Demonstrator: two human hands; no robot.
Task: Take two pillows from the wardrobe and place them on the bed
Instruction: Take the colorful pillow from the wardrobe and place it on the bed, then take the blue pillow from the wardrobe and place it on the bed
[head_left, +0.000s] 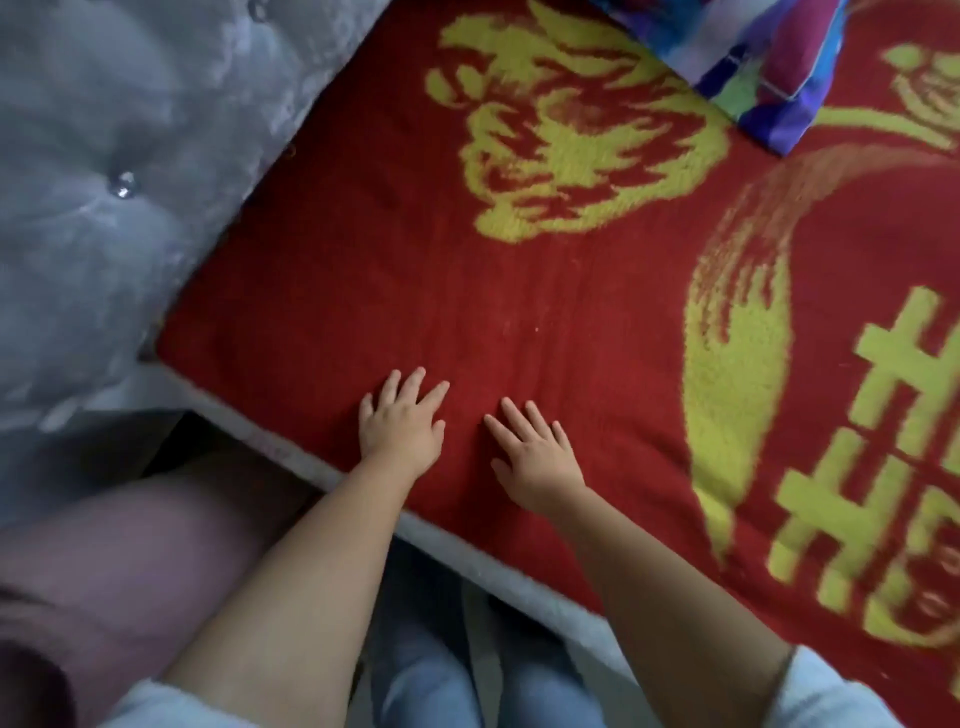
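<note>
The bed (415, 270) is covered by a red blanket with yellow flower and character patterns. My left hand (402, 418) and my right hand (530, 449) lie flat, palms down, on the blanket near its front edge, fingers spread, holding nothing. At the top right, a blue, purple and pink patterned pillow (753, 57) lies on the blanket, cut off by the frame's edge. No wardrobe is in view.
A grey tufted velvet headboard (104, 171) with a shiny button rises along the bed's left side. A pinkish-mauve cushioned object (119, 561) sits at the lower left. The blanket's pale border (291, 452) runs diagonally along the mattress edge above my legs.
</note>
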